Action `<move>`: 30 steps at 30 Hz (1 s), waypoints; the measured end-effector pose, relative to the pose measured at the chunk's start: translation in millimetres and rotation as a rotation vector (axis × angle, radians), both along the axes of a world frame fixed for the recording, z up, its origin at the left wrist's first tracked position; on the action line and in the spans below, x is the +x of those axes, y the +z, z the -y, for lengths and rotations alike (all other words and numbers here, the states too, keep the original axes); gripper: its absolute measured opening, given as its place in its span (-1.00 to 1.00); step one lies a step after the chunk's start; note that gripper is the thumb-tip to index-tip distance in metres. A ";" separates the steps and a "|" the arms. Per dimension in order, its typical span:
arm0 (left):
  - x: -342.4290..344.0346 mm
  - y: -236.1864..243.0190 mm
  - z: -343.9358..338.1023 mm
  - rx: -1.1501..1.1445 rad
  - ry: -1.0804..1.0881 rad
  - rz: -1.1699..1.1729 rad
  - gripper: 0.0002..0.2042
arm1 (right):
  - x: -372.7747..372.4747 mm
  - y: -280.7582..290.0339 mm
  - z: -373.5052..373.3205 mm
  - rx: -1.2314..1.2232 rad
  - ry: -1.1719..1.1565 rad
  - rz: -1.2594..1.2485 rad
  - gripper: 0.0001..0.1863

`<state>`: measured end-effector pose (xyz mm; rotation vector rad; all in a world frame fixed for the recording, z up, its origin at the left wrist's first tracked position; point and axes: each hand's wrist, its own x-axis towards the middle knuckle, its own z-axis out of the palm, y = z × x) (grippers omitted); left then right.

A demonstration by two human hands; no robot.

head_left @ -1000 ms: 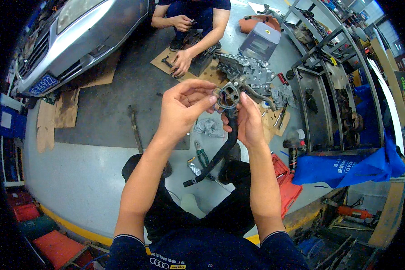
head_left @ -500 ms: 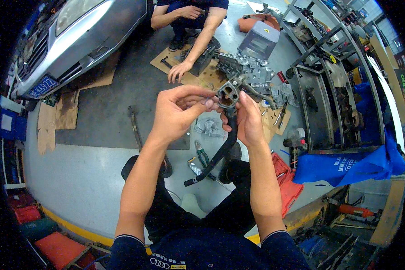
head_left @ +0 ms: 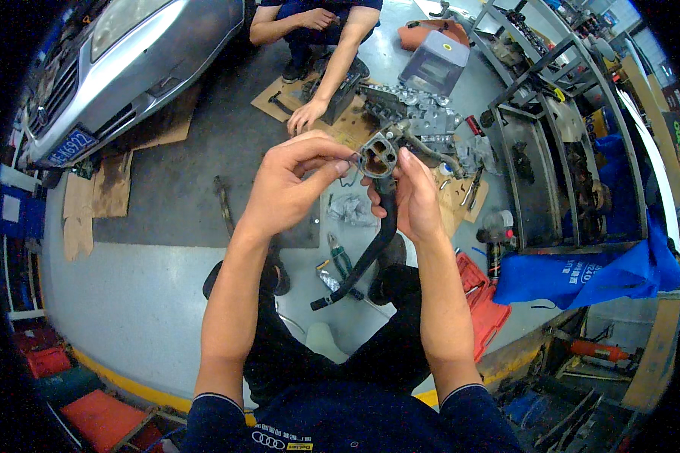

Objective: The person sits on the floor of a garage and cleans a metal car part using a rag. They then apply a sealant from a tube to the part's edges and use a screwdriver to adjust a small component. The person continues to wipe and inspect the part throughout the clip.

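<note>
The grey metal housing (head_left: 378, 157), a flat rim around several brownish openings, is held up between the hands, its open face turned upward to the camera. A black hose (head_left: 367, 260) runs down from it past the right hand and curves leftward, its free end hanging between the legs. The right hand (head_left: 415, 198) is clamped on the housing and the top of the hose, thumb along the housing's right side, fingers behind the hose. The left hand (head_left: 291, 181) is just beside the housing, thumb and fingertips pinched on a thin dark strand (head_left: 346, 181); whether the strand touches the housing I cannot tell.

Beneath the hands, on the grey floor (head_left: 143, 283), lie a clear plastic bag (head_left: 353, 210) and green-gripped pliers (head_left: 340, 257). Left of the hands spreads a dark mat (head_left: 177, 192). Beyond them, a large metal engine part (head_left: 434, 113) lies near a crouching co-worker (head_left: 340, 68). To the right are a red tool case (head_left: 489, 321), a blue bag (head_left: 574, 275) and a metal rack (head_left: 536, 174); far to the left stands a silver car (head_left: 159, 49).
</note>
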<state>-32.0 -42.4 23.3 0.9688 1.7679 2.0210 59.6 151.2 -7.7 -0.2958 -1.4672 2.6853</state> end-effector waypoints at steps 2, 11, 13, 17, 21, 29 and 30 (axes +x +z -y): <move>-2.8 1.3 1.1 -0.075 -0.011 -0.147 -0.82 | -0.5 -1.2 0.3 0.005 0.004 0.000 -0.57; 1.3 6.9 -0.7 -0.184 0.149 -0.243 -0.75 | -3.5 -8.6 7.4 0.070 0.029 0.037 -0.51; -0.4 6.0 1.8 -0.177 0.166 -0.282 -0.75 | -4.0 -9.8 10.5 0.074 0.028 0.043 -0.52; -8.2 0.5 3.7 -0.175 0.161 -0.391 -0.75 | -5.9 -11.0 11.9 0.091 0.059 0.046 -0.52; -7.5 0.2 1.6 -0.180 0.167 -0.371 -0.75 | -5.2 -11.0 12.2 0.062 0.079 0.066 -0.59; -10.8 2.7 1.6 -0.126 0.239 -0.377 -0.70 | -4.7 -9.6 7.0 0.104 0.127 0.055 -0.66; -10.4 2.1 2.0 -0.118 0.254 -0.341 -0.68 | -4.9 -8.6 7.8 0.103 0.128 0.056 -0.67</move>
